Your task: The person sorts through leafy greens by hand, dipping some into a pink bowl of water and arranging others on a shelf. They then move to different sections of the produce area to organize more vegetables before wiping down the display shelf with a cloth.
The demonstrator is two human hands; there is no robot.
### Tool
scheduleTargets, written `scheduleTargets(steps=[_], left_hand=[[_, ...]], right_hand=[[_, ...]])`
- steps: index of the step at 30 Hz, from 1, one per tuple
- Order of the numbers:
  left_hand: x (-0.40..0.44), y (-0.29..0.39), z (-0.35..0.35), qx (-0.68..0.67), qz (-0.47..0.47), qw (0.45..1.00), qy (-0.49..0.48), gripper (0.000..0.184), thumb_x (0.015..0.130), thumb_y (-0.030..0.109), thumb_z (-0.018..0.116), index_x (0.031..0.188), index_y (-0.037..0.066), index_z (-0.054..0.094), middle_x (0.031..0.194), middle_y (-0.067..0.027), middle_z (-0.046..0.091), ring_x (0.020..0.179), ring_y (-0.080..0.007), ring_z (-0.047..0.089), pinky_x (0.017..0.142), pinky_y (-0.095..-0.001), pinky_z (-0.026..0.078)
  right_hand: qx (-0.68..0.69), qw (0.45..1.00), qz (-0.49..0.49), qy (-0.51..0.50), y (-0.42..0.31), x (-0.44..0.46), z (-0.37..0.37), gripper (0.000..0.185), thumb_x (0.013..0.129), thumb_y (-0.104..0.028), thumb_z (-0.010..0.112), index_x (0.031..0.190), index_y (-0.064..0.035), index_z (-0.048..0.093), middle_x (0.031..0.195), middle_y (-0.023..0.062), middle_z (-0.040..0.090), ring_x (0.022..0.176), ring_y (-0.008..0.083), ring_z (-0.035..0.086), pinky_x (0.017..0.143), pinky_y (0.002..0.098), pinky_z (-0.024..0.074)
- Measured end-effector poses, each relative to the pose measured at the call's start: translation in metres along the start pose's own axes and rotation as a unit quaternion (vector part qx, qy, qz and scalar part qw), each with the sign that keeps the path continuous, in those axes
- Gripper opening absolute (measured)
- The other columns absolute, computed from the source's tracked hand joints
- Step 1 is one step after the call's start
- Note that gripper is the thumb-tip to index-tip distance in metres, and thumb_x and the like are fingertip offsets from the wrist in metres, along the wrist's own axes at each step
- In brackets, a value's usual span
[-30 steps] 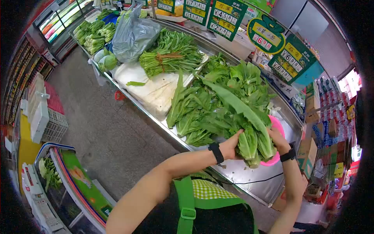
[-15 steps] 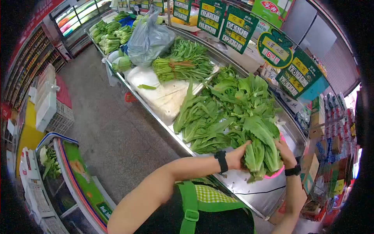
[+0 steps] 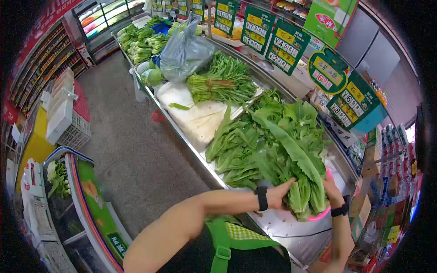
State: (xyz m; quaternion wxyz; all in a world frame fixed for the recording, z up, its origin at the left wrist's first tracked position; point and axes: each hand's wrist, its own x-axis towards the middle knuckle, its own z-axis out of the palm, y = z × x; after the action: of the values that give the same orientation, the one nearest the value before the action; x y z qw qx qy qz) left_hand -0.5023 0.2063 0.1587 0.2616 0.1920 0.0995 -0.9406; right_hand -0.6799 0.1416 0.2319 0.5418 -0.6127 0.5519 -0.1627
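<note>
Between my two hands is a bunch of long-leaf lettuce (image 3: pixel 302 193), its pale stem ends toward me and one long leaf stretching up to the left. My left hand (image 3: pixel 280 193) grips its left side, the thumb on top and the other fingers hidden beneath. On the right side, my right hand (image 3: pixel 333 191) is closed against the stems, its fingers partly hidden by the leaves. A bright pink rim (image 3: pixel 321 215) shows under and behind the bunch. More loose lettuce (image 3: pixel 236 152) lies on the metal display counter (image 3: pixel 291 227), just beyond my hands.
Further up the counter are a tied bundle of thin-stemmed greens (image 3: pixel 221 84), a white foam slab (image 3: pixel 200 125) and a grey plastic bag (image 3: pixel 186 52). Green price signs (image 3: pixel 287 46) hang along the back edge. A low display case (image 3: pixel 91 204) stands across the aisle at left.
The view has shifted slightly, so the counter sits lower and further right. A long leaf of the held bunch now extends up and left. Both hands keep their hold.
</note>
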Motion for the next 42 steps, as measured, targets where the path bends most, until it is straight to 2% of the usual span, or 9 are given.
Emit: scheduleTargets(steps=[5, 10, 16, 24, 27, 29, 33, 35, 42], left_hand=[[0.016, -0.003, -0.008, 0.048, 0.018, 0.998, -0.038, 0.057, 0.083, 0.057, 0.036, 0.112, 0.011, 0.051, 0.111, -0.0058, 0.055, 0.101, -0.0216, 0.053, 0.09, -0.0409, 0.04], [-0.001, -0.006, 0.009, -0.016, -0.005, 0.992, -0.122, 0.056, 0.082, 0.057, 0.039, 0.112, 0.011, 0.051, 0.112, -0.0061, 0.055, 0.101, -0.0228, 0.053, 0.089, -0.0422, 0.041], [-0.053, 0.013, -0.011, 0.024, 0.01, 0.994, -0.102, 0.053, 0.083, 0.055, 0.038, 0.11, 0.011, 0.052, 0.108, -0.0062, 0.057, 0.097, -0.0217, 0.055, 0.086, -0.0405, 0.043], [-0.257, 0.056, -0.071, 0.186, 0.342, 0.917, -0.088, 0.046, 0.087, 0.034, 0.046, 0.124, 0.01, 0.035, 0.118, -0.0057, 0.049, 0.1, -0.0168, 0.053, 0.085, -0.035, 0.045], [-0.34, 0.079, -0.116, 0.181, 0.356, 0.911, -0.102, 0.047, 0.087, 0.036, 0.046, 0.123, 0.008, 0.036, 0.119, -0.0063, 0.049, 0.101, -0.0182, 0.053, 0.085, -0.0354, 0.045], [-0.391, 0.088, -0.137, 0.15, 0.371, 0.916, -0.041, 0.048, 0.087, 0.038, 0.044, 0.123, 0.007, 0.037, 0.118, -0.0078, 0.049, 0.101, -0.0188, 0.053, 0.084, -0.035, 0.046], [-0.459, 0.116, -0.194, 0.12, 0.404, 0.905, -0.061, 0.049, 0.088, 0.041, 0.039, 0.124, 0.007, 0.037, 0.122, -0.0087, 0.046, 0.107, -0.021, 0.049, 0.091, -0.0362, 0.041], [-0.499, 0.125, -0.212, 0.11, 0.451, 0.886, -0.018, 0.053, 0.087, 0.043, 0.039, 0.125, 0.007, 0.036, 0.124, -0.0089, 0.044, 0.109, -0.022, 0.047, 0.093, -0.0371, 0.039], [-0.594, 0.204, -0.301, 0.03, 0.516, 0.856, -0.012, 0.051, 0.088, 0.041, 0.041, 0.123, 0.004, 0.037, 0.12, -0.0087, 0.047, 0.105, -0.0194, 0.05, 0.089, -0.034, 0.042]], right_hand=[[0.012, 0.999, 0.039, -0.015, -0.007, -0.005, -0.006, 0.045, 0.081, -0.022, 0.054, 0.119, -0.0012, 0.042, 0.11, 0.0057, 0.052, 0.093, 0.0138, 0.052, 0.079, 0.0276, 0.042], [-0.066, 0.997, 0.017, 0.046, -0.043, -0.026, -0.003, 0.04, 0.081, -0.029, 0.051, 0.102, 0.0046, 0.054, 0.088, 0.0062, 0.059, 0.076, 0.0111, 0.054, 0.069, 0.0264, 0.0429], [-0.096, 0.991, 0.021, 0.089, -0.079, -0.035, 0.051, 0.035, 0.083, -0.024, 0.048, 0.103, 0.0038, 0.051, 0.09, 0.0064, 0.059, 0.078, 0.0152, 0.054, 0.071, 0.0274, 0.0421], [-0.141, 0.966, -0.147, 0.159, -0.128, -0.015, 0.222, 0.033, 0.082, -0.02, 0.049, 0.104, 0.004, 0.047, 0.097, 0.018, 0.054, 0.091, 0.0265, 0.052, 0.08, 0.0324, 0.0383], [-0.278, 0.939, -0.178, 0.095, -0.166, 0.0, 0.298, 0.038, 0.08, -0.028, 0.053, 0.098, 0.0057, 0.048, 0.093, 0.0209, 0.054, 0.088, 0.0299, 0.052, 0.076, 0.0352, 0.0397], [-0.285, 0.952, -0.038, 0.1, -0.206, 0.019, 0.357, 0.042, 0.08, -0.031, 0.054, 0.096, 0.0066, 0.048, 0.091, 0.0225, 0.054, 0.087, 0.0316, 0.052, 0.074, 0.0361, 0.0406], [-0.284, 0.915, -0.286, 0.021, -0.231, 0.059, 0.45, 0.035, 0.081, -0.027, 0.052, 0.094, 0.0045, 0.048, 0.078, 0.0178, 0.049, 0.072, 0.0247, 0.047, 0.066, 0.0348, 0.0378], [-0.164, 0.974, -0.153, -0.027, -0.277, 0.061, 0.499, 0.042, 0.079, -0.029, 0.056, 0.103, 0.0047, 0.048, 0.093, 0.0195, 0.058, 0.086, 0.0274, 0.056, 0.075, 0.0349, 0.0418], [-0.194, 0.944, -0.241, -0.114, -0.33, 0.156, 0.631, 0.043, 0.079, -0.029, 0.056, 0.105, 0.0037, 0.047, 0.092, 0.019, 0.058, 0.083, 0.0259, 0.057, 0.074, 0.033, 0.043]])
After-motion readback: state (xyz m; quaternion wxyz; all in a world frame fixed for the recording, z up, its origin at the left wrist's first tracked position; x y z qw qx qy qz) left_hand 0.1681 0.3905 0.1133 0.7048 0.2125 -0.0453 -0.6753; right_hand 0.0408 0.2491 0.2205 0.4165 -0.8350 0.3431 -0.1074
